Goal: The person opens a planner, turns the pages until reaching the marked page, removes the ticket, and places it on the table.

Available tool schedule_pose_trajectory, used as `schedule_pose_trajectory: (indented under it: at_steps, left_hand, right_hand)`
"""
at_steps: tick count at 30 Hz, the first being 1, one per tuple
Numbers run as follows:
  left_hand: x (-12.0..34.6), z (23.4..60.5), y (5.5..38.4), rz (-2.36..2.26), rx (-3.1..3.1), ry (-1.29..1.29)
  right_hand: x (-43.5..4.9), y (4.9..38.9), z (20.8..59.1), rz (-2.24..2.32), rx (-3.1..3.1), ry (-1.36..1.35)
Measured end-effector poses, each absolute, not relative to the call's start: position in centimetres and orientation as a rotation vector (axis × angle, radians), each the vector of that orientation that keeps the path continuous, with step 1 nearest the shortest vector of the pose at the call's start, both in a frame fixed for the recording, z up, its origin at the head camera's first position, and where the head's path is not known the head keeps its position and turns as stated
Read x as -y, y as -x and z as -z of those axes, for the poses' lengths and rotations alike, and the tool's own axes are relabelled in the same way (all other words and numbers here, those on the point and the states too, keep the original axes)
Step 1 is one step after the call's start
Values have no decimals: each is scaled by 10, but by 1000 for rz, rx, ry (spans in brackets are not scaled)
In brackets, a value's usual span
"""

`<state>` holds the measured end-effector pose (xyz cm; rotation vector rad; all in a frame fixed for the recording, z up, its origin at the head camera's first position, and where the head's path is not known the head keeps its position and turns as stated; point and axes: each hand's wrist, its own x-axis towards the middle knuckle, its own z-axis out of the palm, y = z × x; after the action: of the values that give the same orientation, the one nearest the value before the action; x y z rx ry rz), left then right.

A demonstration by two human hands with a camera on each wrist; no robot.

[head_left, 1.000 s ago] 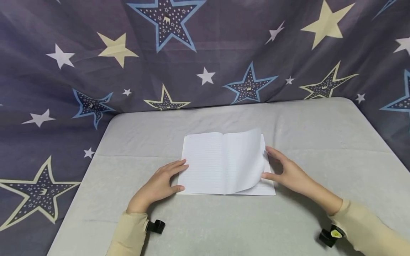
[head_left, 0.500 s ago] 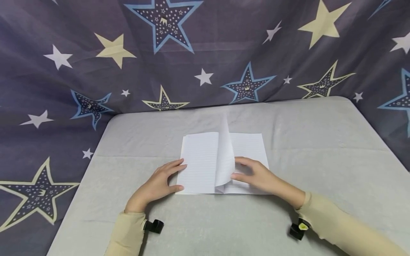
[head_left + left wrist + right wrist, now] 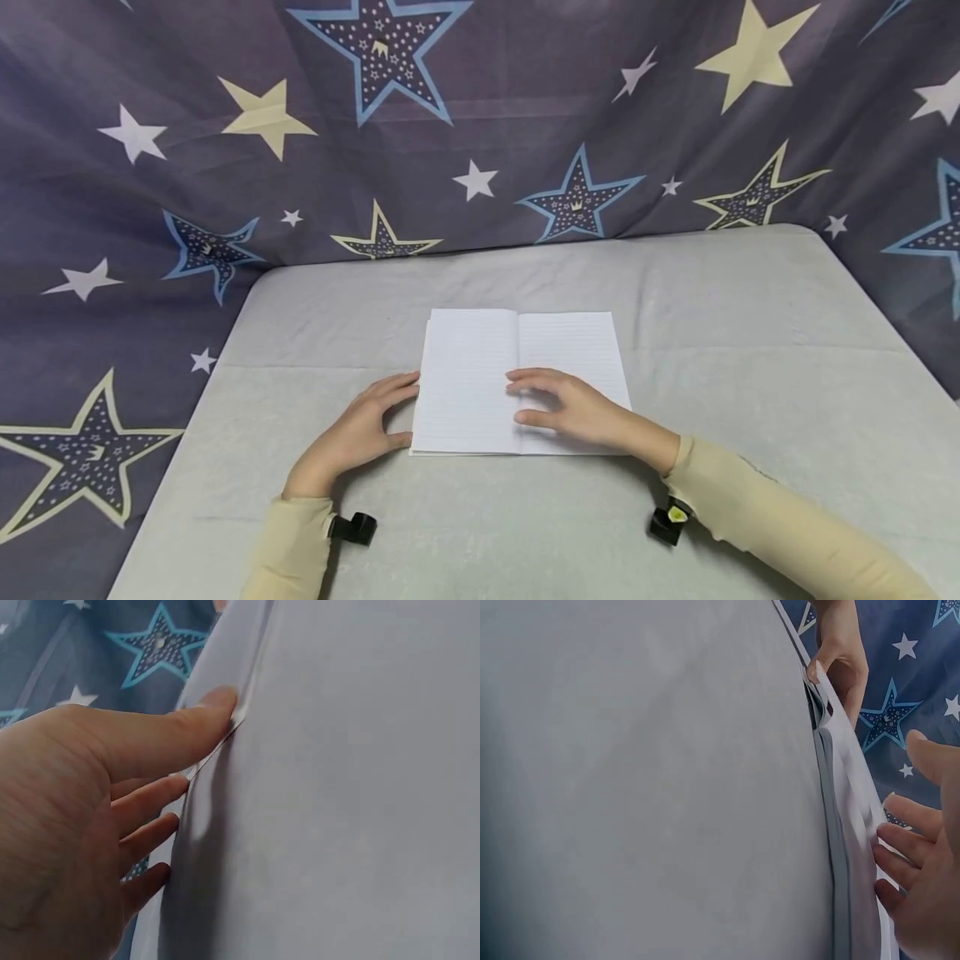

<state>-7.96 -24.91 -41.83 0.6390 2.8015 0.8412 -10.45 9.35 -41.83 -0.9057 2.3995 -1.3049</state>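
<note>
A lined notebook (image 3: 468, 383) lies spread flat on the grey cloth, both white pages facing up. At its left edge is my left hand (image 3: 358, 433), fingertips touching the border. The left wrist view shows that left hand (image 3: 112, 802) with its thumb at the notebook's edge and its other fingers loosely bent. Over the middle fold hovers my right hand (image 3: 581, 408), thumb and fingers spread apart and holding nothing. In the right wrist view the right hand (image 3: 922, 840) has its fingertips close to the page; whether they touch it I cannot tell.
A pale grey cloth (image 3: 480, 525) covers the table around the notebook. Behind and at both sides hangs a dark curtain (image 3: 525, 83) with a star pattern. Black wrist cameras are strapped to both sleeves.
The right hand has moved left, turning a page over from the right side; that page now lies flat on the left and is released. The left hand has shifted slightly outward to the notebook's edge.
</note>
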Motion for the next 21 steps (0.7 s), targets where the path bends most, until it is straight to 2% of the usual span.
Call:
schedule_pose_trajectory:
  at_steps: [8, 21]
  left_hand:
    - [254, 412, 79, -966, -2769, -530]
    - [230, 419, 76, -776, -2821, -704]
  right_hand:
    - [-94, 106, 421, 1270, -2376, 979]
    - [-96, 106, 422, 1280, -2363, 987]
